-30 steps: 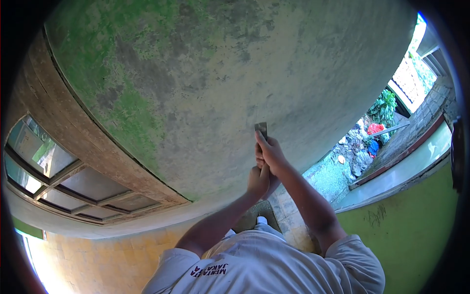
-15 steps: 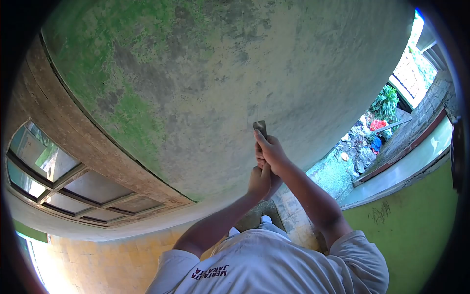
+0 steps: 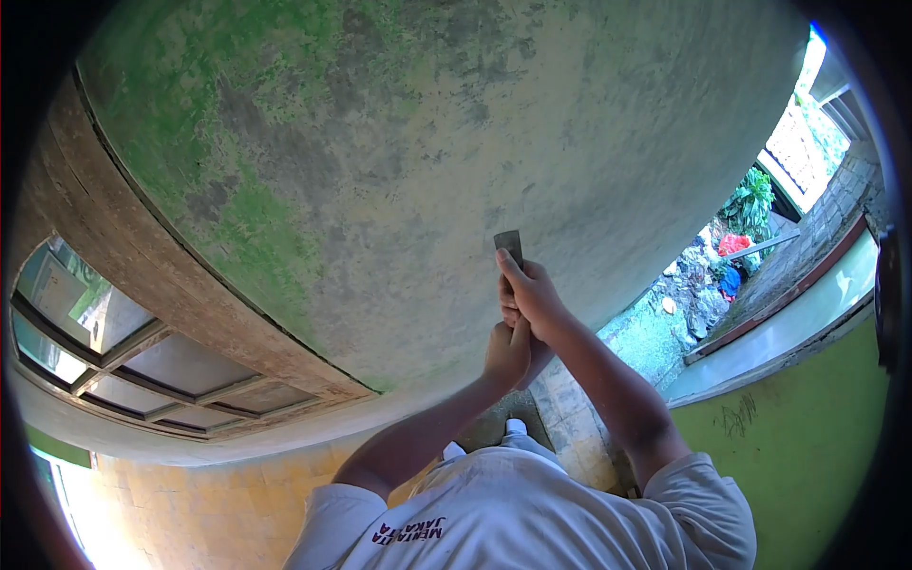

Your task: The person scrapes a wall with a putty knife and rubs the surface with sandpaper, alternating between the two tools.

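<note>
Both my hands are wrapped round one scraper (image 3: 509,245), its flat grey metal blade pointing up from my grip. My right hand (image 3: 532,296) is the upper one, its thumb stretched along the tool just below the blade. Beneath it my left hand (image 3: 507,353) is closed at the lower end, and the handle is hidden by the fingers. The blade overlaps the wall (image 3: 427,218) in this view. Patches of green paint cover the wall's left and upper parts, with bare grey and whitish plaster around the blade.
A worn wooden window frame (image 3: 166,237) with glass panes stands at left. Yellowish tiles (image 3: 209,503) cover the floor below. A low green wall (image 3: 779,418) is at right. Beyond it lie rubble (image 3: 703,304), a red item (image 3: 733,244) and leafy plants (image 3: 750,201).
Both hands and the scraper have shifted slightly to the right. More of the blade's length shows above my right thumb. My grip is the same.
</note>
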Motion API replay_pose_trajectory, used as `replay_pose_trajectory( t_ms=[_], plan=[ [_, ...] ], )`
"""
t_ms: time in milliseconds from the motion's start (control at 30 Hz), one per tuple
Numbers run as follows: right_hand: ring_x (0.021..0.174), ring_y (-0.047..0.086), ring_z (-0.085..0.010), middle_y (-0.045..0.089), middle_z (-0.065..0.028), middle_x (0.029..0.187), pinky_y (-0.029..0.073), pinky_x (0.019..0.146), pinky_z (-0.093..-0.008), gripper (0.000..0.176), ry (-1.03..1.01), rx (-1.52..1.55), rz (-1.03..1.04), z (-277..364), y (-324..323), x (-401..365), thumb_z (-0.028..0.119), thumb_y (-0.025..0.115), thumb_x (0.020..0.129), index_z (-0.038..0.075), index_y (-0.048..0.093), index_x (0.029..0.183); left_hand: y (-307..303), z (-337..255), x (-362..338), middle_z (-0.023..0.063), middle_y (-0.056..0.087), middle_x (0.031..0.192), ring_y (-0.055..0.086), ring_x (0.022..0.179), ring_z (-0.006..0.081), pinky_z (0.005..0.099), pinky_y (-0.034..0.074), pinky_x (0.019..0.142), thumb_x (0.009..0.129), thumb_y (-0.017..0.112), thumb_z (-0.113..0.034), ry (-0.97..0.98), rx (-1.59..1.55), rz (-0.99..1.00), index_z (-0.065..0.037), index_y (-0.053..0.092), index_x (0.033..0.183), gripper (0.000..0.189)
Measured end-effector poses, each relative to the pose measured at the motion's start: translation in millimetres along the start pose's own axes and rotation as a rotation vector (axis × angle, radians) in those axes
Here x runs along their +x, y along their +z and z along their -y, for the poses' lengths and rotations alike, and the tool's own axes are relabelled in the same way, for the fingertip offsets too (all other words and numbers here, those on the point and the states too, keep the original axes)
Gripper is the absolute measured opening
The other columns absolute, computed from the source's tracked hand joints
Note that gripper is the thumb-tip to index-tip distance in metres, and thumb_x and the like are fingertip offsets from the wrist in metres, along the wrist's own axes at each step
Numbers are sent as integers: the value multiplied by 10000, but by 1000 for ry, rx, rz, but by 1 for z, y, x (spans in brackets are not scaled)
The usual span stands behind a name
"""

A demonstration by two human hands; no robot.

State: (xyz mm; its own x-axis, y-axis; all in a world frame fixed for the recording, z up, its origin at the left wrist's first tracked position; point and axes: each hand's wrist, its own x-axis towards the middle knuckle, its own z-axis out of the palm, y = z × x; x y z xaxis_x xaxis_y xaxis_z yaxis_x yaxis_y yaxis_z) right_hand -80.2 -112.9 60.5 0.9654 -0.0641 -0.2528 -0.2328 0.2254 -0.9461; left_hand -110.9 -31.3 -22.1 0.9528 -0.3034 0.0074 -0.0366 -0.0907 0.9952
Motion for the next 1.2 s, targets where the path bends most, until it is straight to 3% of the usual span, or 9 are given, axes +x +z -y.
replay_pose_trajectory(
  t_ms=[233,300,433,500,633,800,900,1033,1200],
  plan=[
    [377,371,-104,362,17,486,321,383,-276,462,168,23,-58,-57,-19,-22,502,543,892,107,426,685,21,53,-41,310,575,727,593,749,461,524,403,617,937,374,-432,8,14,-1,51,588,787,550],
    [374,370,-108,361,15,481,324,383,-273,460,283,60,-61,-74,-20,-27,506,542,891,111,427,686,20,60,-52,307,582,740,574,782,494,541,403,653,940,367,-418,-261,19,75,42,593,802,531],
    [360,367,-111,359,17,479,319,372,-275,468,137,75,-90,-26,-11,2,512,550,884,107,423,689,16,34,-13,301,573,733,572,762,482,528,398,623,949,364,-393,-187,31,23,42,586,804,510],
    [361,370,-104,362,21,483,314,367,-271,466,92,61,-99,-9,-13,0,507,555,883,108,426,680,11,1,2,303,557,714,575,729,463,517,385,590,955,365,-373,33,39,5,49,579,805,497],
    [362,366,-94,368,24,489,305,365,-262,467,66,81,-108,-11,-21,-12,513,566,875,111,432,679,20,0,-7,305,544,694,577,697,446,507,370,562,956,367,-374,45,-28,63,62,571,798,506],
    [362,358,-92,367,26,492,304,365,-260,469,186,112,-85,-65,-27,-23,518,570,871,114,432,678,24,55,-46,327,562,726,581,749,481,537,400,636,950,339,-453,-175,82,87,40,598,843,567],
    [362,358,-93,368,26,491,306,365,-261,467,250,87,-74,-58,-20,-13,517,572,870,114,438,675,19,48,-24,333,567,728,586,759,487,545,405,657,936,350,-485,-141,76,36,62,599,824,611],
    [361,361,-95,362,26,483,307,365,-265,466,35,55,-63,1,-2,-3,517,562,875,115,436,677,2,-3,6,328,570,707,603,731,461,523,412,633,927,406,-454,34,16,-1,98,585,782,598],
    [359,359,-102,371,24,490,305,364,-268,470,124,65,-53,-33,-9,-18,522,558,876,113,443,674,14,37,-28,328,570,704,614,742,443,511,419,629,927,407,-444,-59,19,-38,100,585,750,599]
  ],
)
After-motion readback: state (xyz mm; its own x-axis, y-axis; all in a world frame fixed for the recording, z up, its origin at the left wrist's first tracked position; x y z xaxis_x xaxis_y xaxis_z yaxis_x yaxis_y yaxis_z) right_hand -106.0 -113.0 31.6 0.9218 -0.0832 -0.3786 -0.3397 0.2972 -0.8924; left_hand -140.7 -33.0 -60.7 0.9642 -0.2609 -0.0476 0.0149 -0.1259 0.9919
